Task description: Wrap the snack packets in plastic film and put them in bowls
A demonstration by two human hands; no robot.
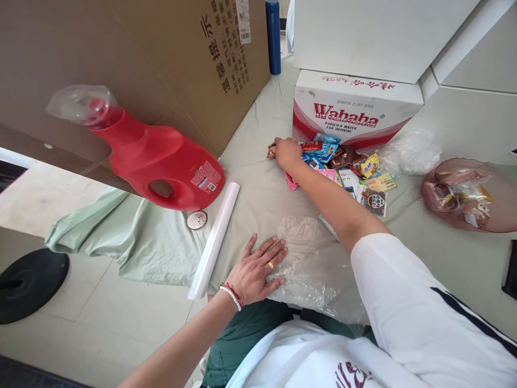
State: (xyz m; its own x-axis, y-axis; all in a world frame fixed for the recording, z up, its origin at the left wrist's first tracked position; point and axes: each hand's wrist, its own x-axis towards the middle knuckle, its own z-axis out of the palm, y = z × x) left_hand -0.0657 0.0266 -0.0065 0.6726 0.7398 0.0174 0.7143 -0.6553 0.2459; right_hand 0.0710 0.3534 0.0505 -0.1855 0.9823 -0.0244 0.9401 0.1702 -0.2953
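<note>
My left hand (pixel 257 269) lies flat with fingers spread on the near edge of a clear plastic bag (pixel 311 258) spread on the pale green cloth (pixel 258 188). My right hand (pixel 286 152) reaches forward to the left end of a pile of small snack packets (pixel 343 164) in front of a Wahaha carton (pixel 355 110). Its fingers are curled down onto the packets; a brown packet (pixel 271 151) shows at its left side, and what the fingers grip is hidden.
A red detergent jug (pixel 161 159) lies at the left beside a white roll (pixel 214 240) and a small round disc (pixel 196 220). A large brown cardboard box (pixel 194 59) and a blue bottle (pixel 273 35) stand behind. A pink bag of goods (pixel 468 194) sits at right.
</note>
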